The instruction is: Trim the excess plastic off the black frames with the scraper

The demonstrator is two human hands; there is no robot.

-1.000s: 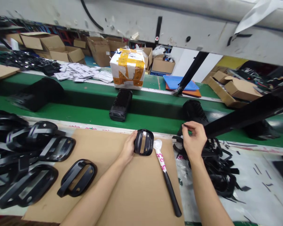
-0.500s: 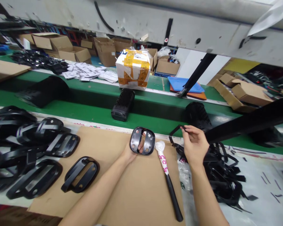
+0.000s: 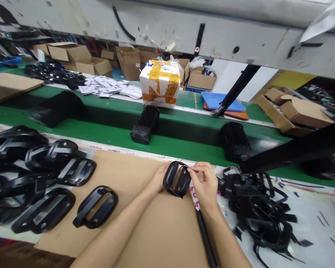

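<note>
My left hand (image 3: pixel 158 181) holds a black oval plastic frame (image 3: pixel 176 179) upright over a brown cardboard sheet (image 3: pixel 134 208). My right hand (image 3: pixel 204 185) pinches a thin black strip against the frame's upper right edge. A black-handled tool (image 3: pixel 203 234) with a white wrapped head lies on the cardboard, partly hidden under my right hand and wrist. A heap of thin black plastic strips (image 3: pixel 257 208) lies just right of my right hand.
Several finished black frames (image 3: pixel 44 178) lie at the left, one (image 3: pixel 95 206) on the cardboard. A green conveyor (image 3: pixel 106 134) carries black mesh housings (image 3: pixel 145 124) (image 3: pixel 235 141). A taped white box (image 3: pixel 159 83), cardboard boxes and a slanting black bar (image 3: pixel 296 149) stand beyond.
My right hand moved left from the strip heap to the frame, carrying a thin strip. My left hand lowered the frame slightly and turned it.
</note>
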